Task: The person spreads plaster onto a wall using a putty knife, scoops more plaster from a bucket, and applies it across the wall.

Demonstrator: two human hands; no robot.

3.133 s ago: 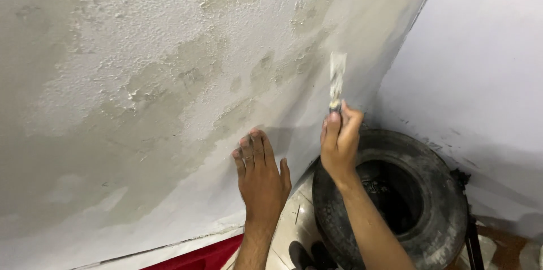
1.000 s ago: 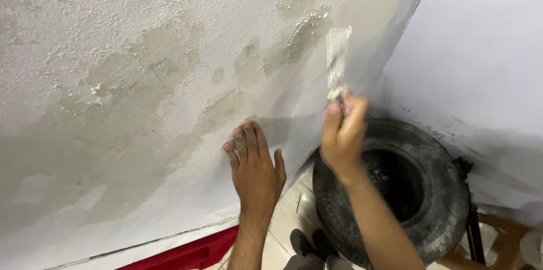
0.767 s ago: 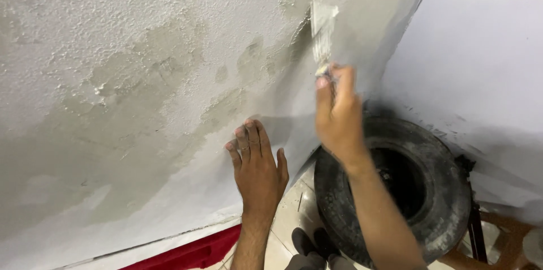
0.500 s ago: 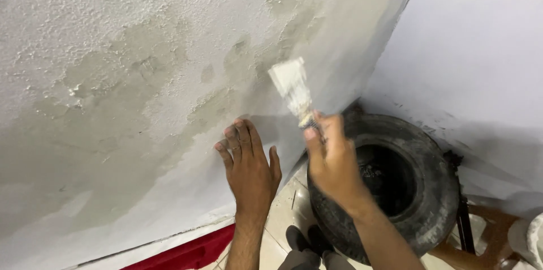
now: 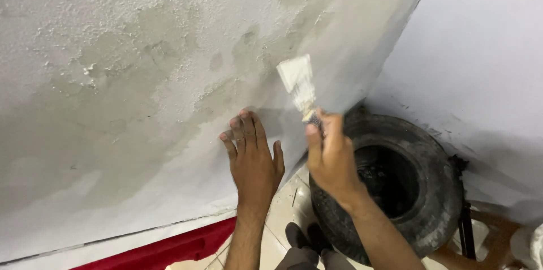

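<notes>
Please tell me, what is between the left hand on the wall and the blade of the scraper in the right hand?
In the head view, only bare patchy wall lies between the left hand and the scraper; nothing else sits there.

Above and left of both hands the rough, patchy grey plastered wall [image 5: 141, 77] is bare and open. Right of and below the right hand [image 5: 331, 157], a worn black rubber tyre [image 5: 430, 191] fills the corner, blocking passage there.
</notes>
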